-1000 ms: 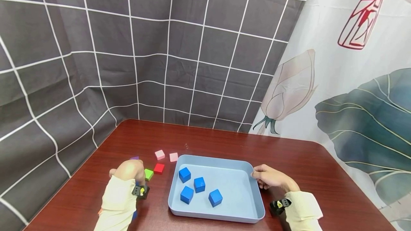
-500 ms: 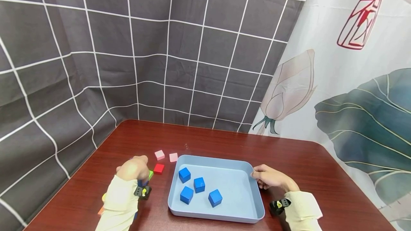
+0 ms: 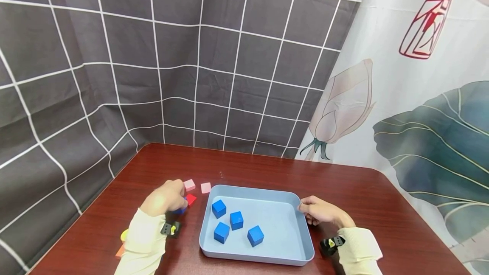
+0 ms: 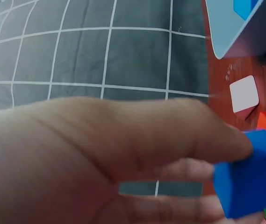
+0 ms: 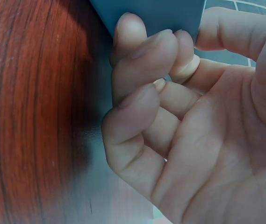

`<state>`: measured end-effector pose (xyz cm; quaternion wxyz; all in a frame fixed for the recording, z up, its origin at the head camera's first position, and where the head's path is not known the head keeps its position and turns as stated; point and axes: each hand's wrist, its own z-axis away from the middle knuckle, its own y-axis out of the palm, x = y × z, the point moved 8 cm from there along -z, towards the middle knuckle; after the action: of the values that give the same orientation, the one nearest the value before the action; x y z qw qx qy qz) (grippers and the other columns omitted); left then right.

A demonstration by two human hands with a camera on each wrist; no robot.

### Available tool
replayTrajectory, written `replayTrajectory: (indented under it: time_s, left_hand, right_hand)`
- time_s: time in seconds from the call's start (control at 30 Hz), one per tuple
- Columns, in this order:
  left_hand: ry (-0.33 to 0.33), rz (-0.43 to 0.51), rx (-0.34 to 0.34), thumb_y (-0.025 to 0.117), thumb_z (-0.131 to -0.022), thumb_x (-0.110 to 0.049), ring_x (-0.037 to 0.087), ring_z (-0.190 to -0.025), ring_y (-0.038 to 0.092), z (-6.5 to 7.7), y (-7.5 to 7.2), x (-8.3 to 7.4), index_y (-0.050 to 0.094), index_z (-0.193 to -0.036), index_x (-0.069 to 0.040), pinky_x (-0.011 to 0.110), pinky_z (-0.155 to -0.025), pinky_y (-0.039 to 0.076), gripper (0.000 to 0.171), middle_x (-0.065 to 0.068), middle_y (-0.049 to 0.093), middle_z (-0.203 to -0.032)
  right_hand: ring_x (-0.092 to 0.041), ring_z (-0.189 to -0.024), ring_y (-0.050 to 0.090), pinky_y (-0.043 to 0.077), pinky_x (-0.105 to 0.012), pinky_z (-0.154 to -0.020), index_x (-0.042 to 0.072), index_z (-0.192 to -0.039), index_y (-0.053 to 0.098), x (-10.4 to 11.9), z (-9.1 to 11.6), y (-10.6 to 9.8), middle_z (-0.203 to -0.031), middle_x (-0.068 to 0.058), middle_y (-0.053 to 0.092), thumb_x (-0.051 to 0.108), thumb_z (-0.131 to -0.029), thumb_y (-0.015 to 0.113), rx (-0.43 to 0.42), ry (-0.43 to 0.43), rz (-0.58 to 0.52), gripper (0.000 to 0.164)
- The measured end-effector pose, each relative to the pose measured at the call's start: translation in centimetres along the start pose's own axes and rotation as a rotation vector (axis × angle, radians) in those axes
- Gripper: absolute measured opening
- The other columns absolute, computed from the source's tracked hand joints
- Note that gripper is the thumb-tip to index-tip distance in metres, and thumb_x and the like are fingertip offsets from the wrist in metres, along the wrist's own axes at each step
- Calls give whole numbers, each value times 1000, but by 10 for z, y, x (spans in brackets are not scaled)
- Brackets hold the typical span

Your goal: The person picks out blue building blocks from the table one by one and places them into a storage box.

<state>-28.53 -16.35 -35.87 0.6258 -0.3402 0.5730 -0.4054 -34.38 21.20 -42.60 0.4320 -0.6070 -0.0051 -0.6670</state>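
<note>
My left hand [image 3: 164,198] pinches a blue cube [image 4: 252,175] between thumb and fingers, left of the tray. In the head view that cube [image 3: 181,211] is partly covered by the hand, with a red block [image 3: 190,199] right beside it. A shallow light-blue tray [image 3: 280,220] holds several blue cubes, among them one near its middle [image 3: 255,236]. At the tray's right side, my right hand [image 3: 324,212] grips the wall, thumb on the rim and fingers curled against the outside [image 5: 156,23].
Two pink blocks, one near the left hand [image 3: 189,185] and one by the tray corner [image 3: 206,187], lie on the reddish-brown table [image 3: 244,164]. Beside the left sleeve are a yellow piece [image 3: 124,235] and an orange piece [image 3: 120,251]. A grey checked curtain [image 3: 229,75] stands behind.
My left hand has moved forward and to the right with the blue cube, close to the red block, which now sits turned. The right hand and the tray stay put.
</note>
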Motion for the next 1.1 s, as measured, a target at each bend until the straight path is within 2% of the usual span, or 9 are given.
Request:
replayTrajectory:
  time_s: [0.2, 0.57, 0.8, 1.1]
  left_hand:
    - [77, 51, -19, 71, -73, -8, 19, -62, 52, -3, 2, -18, 59, -93, -1, 36, -60, 54, 25, 9, 56, -75]
    - [200, 76, -72, 73, -75, -13, 16, -71, 55, -5, 9, -50, 63, -96, -7, 39, -69, 54, 24, 4, 59, -84]
    - [267, 75, -39, 72, -76, -15, 18, -77, 57, -4, 18, -67, 62, -104, -4, 40, -72, 54, 32, 7, 61, -91]
    - [308, 63, 20, 71, -77, -16, 19, -76, 56, -3, 33, -81, 63, -106, -2, 41, -70, 54, 33, 10, 61, -96]
  right_hand:
    - [-13, -51, 43, 35, -25, -46, -10, -75, 38, -1, 0, 0, -56, -1, 40, 13, -90, 45, -2, 2, -2, 29]
    - [-13, -51, 43, 34, -24, -46, -9, -75, 39, 0, 0, 0, -56, -1, 40, 12, -89, 45, -6, -2, -8, 27]
    - [-13, -51, 43, 34, -25, -46, -9, -75, 39, 1, 0, 0, -56, -1, 40, 12, -90, 45, -1, -5, -3, 27]
    - [-13, -51, 43, 35, -24, -46, -9, -73, 37, 0, 0, 0, -56, -1, 40, 13, -90, 45, 4, -3, 0, 28]
